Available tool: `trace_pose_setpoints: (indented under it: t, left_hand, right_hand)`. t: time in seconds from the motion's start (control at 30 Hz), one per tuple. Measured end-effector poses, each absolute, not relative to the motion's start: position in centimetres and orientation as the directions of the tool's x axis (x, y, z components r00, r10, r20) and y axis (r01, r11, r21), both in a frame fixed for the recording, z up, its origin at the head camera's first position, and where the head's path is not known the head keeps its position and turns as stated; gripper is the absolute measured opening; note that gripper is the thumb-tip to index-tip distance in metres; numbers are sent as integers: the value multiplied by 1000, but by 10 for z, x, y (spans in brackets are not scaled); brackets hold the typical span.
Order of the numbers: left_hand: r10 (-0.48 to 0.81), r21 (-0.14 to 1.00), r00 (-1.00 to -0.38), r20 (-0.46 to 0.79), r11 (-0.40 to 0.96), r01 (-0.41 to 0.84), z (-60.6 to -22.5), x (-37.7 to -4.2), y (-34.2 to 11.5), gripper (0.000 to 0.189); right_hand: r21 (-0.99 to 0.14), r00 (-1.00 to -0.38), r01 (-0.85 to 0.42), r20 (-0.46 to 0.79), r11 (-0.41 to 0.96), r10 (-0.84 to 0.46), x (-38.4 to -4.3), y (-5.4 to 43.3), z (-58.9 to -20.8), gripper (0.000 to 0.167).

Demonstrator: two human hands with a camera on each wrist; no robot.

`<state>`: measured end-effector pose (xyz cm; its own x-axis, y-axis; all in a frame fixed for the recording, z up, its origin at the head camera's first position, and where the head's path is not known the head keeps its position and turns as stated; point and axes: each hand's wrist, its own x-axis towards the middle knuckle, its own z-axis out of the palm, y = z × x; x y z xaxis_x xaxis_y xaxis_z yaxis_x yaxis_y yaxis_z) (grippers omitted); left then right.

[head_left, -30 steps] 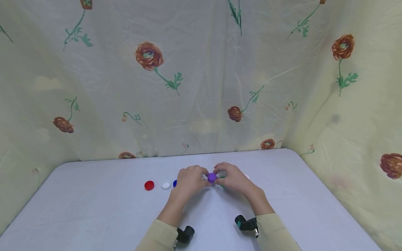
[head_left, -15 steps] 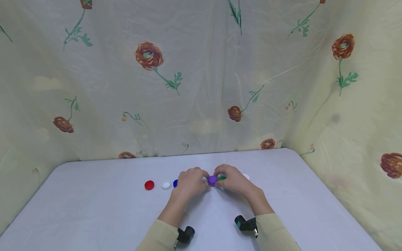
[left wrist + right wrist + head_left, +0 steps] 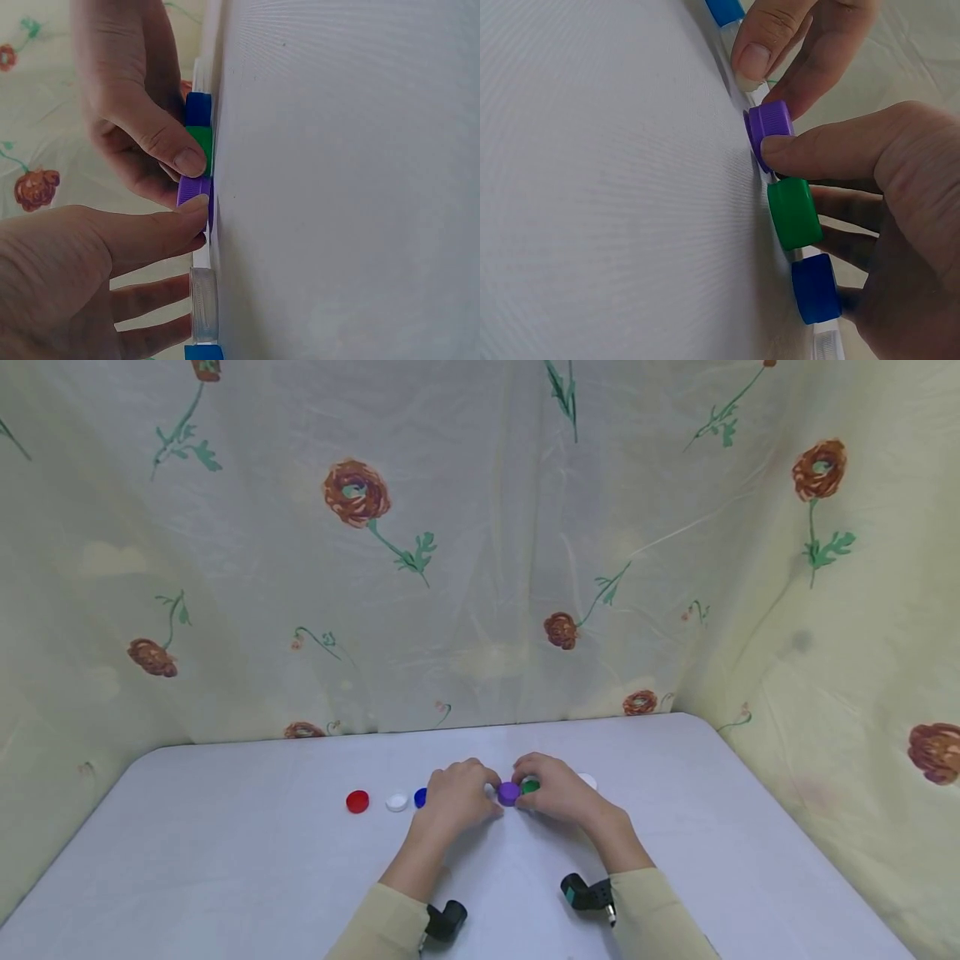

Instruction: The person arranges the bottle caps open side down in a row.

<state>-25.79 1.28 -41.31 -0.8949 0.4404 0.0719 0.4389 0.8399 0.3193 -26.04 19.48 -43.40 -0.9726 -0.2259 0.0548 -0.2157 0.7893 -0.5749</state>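
A purple bottle cap [image 3: 508, 793] rests on the white table in front of me. My left hand [image 3: 459, 793] pinches its left side between thumb and forefinger. From the other side, my right hand [image 3: 558, 787] holds it, with the thumb [image 3: 776, 150] on its ribbed edge in the right wrist view. A green bottle cap [image 3: 795, 214] stands right beside the purple one, under my right hand. Close to the left hand's other fingers is a clear bottle cap [image 3: 204, 304]. The fingers' far sides are partly hidden.
Left of my hands lie a red cap [image 3: 357, 802], a white cap [image 3: 397, 802] and a partly hidden blue cap [image 3: 420, 797]. A dark blue cap [image 3: 816, 289] and a white cap [image 3: 588, 781] are on the right. Behind the table hangs a flowered curtain [image 3: 480, 568].
The purple cap has come down slightly toward me, from between the raised fingers onto the table. More of the green cap shows now. Both hands stay nearly in place.
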Motion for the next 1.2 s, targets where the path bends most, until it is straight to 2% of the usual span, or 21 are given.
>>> trace_pose_setpoints:
  t: [0.63,0.87,1.2]
  left_hand:
    - [421,375,-907,18,838,396,-409,-259,5,39]
    - [376,392,-927,4,852,347,-409,-261,-4,43]
    - [339,381,-941,-2,870,313,-409,-260,-19,47]
  right_hand:
    - [-581,-972,-191,2,792,-233,-257,194,-431,29]
    - [-596,-975,-192,24,780,-222,-254,187,-424,36]
    - [-547,-981,-184,46,817,-190,-252,175,-424,33]
